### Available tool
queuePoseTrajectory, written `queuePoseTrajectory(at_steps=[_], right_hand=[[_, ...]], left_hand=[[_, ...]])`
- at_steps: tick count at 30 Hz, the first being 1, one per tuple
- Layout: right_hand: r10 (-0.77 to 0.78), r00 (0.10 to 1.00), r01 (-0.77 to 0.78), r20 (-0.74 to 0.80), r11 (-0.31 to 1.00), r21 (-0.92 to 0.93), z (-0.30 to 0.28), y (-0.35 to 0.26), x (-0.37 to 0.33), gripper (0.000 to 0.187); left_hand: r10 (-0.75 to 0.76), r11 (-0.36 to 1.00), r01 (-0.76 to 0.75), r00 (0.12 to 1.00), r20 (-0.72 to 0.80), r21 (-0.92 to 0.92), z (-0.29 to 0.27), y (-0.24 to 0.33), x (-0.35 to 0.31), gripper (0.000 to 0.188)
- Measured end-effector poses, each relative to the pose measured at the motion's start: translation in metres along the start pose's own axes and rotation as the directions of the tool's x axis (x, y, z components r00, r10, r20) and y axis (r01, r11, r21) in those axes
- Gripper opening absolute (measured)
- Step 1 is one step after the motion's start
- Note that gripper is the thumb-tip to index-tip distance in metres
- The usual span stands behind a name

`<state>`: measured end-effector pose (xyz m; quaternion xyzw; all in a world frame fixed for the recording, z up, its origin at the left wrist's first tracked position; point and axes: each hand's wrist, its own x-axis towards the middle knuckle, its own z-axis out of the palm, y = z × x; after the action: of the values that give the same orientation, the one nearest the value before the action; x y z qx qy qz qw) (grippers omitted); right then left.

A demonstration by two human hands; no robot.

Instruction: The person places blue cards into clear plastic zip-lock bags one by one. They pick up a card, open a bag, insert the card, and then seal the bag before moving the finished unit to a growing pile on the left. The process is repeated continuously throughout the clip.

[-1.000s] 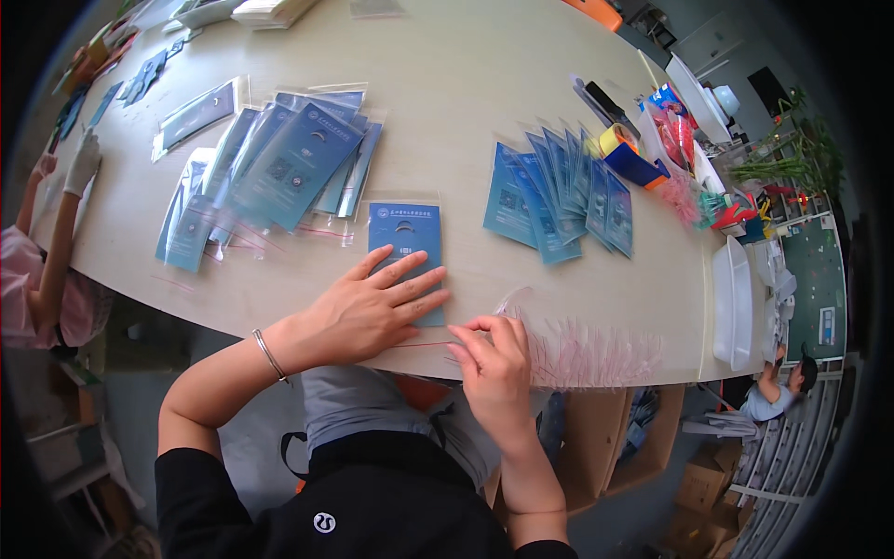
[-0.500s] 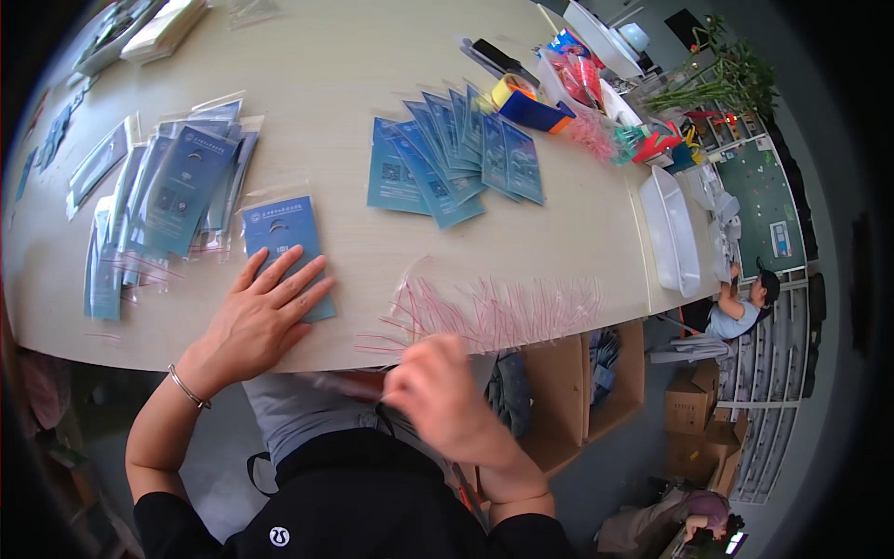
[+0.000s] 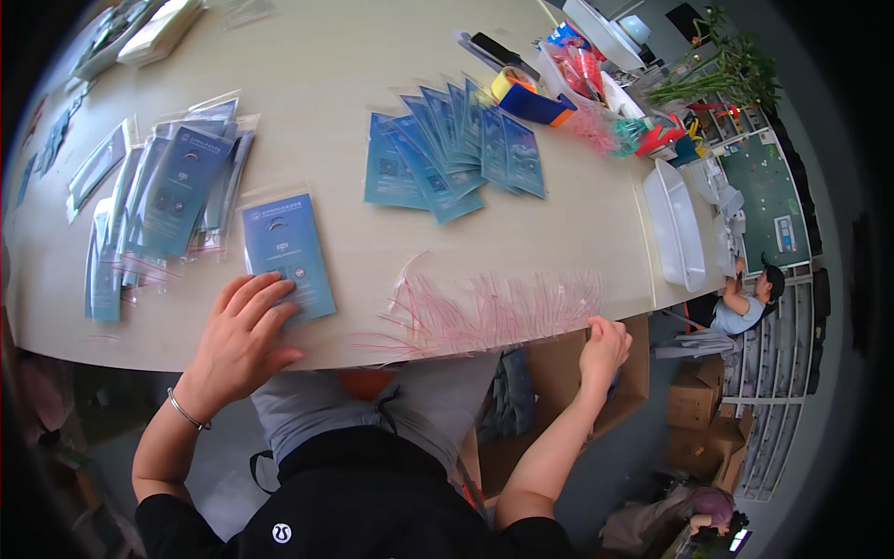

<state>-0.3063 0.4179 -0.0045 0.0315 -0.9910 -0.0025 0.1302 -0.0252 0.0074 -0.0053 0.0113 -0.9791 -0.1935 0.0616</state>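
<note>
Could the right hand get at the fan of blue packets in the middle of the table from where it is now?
Probably yes. The right hand sits at the table edge by the pink-edged clear bags, and only those flat bags and bare tabletop lie between it and the fan of blue packets.

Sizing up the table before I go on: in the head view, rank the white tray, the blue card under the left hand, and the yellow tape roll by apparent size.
1. White tray, largest as it looks.
2. Blue card in its clear sleeve, under the left hand; close to the tray in area, and it lies nearer the camera, so this order is unsure.
3. Yellow tape roll, clearly smallest.
</note>
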Motion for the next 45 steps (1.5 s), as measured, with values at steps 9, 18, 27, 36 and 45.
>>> queuePoseTrajectory(at_steps=[9, 18, 27, 36, 45], right_hand=[[-0.834, 0.516, 0.628, -0.196, 0.212, 0.749, -0.050, -0.179, -0.102, 0.046], [-0.894, 0.379, 0.656, -0.238, 0.079, 0.750, -0.020, -0.210, -0.126, 0.032], [-0.828, 0.532, 0.641, -0.176, 0.258, 0.723, -0.027, -0.216, -0.138, 0.014], [-0.774, 0.633, 0.605, -0.028, 0.472, 0.641, -0.031, -0.222, -0.157, 0.014], [-0.719, 0.695, 0.563, 0.013, 0.555, 0.612, -0.040, -0.229, -0.160, 0.015]], left_hand=[[0.080, 0.990, -0.092, 0.990, 0.112, 0.108, 0.001, 0.003, -0.030, 0.063], [0.139, 0.989, -0.139, 0.990, 0.001, -0.057, 0.007, -0.007, -0.037, 0.017], [-0.014, 0.970, -0.028, 0.985, -0.172, -0.240, 0.010, -0.004, -0.044, 0.021], [-0.105, 0.991, 0.084, 0.972, -0.211, -0.107, 0.011, 0.002, -0.038, 0.021], [-0.154, 0.986, 0.141, 0.974, -0.164, -0.085, 0.009, 0.008, -0.036, 0.018]])
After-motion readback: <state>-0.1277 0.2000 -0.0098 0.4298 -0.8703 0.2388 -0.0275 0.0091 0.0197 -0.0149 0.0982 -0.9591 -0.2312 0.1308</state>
